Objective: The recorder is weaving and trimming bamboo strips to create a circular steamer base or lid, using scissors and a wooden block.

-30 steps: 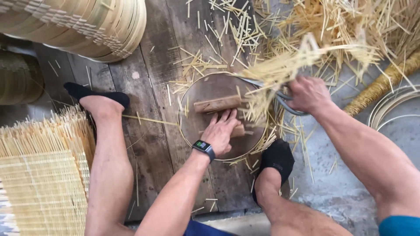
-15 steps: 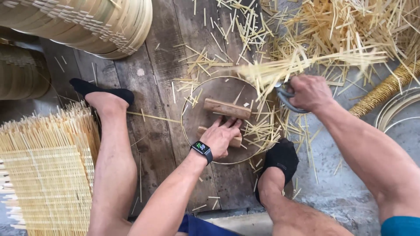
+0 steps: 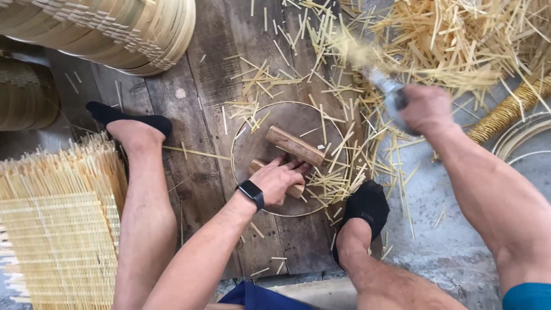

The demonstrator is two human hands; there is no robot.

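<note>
1. My left hand (image 3: 278, 181) lies palm down on the lower wooden block (image 3: 294, 189). Its fingers are spread slightly and pressed onto the block, with the fingertips reaching toward the upper wooden block (image 3: 295, 146).
2. Both blocks sit on a round wooden board (image 3: 258, 143), which lies on the plank floor (image 3: 195, 86) between my feet.
3. My left forearm comes up from the lower middle of the view, with a black watch (image 3: 251, 194) at the wrist.
4. My right hand (image 3: 426, 108) is raised off to the right, with the fingers closed around a handle. What it grips is blurred; it looks like a metal tool (image 3: 385, 87), with a bundle of bamboo strips (image 3: 359, 54) at its tip.
5. Cut bamboo slivers (image 3: 459, 40) lie heaped at the upper right and scattered over the board's right edge.
6. A woven bamboo mat (image 3: 57, 229) lies beside my left leg, and a stack of bamboo steamer rings (image 3: 115, 31) stands at the upper left.
</note>
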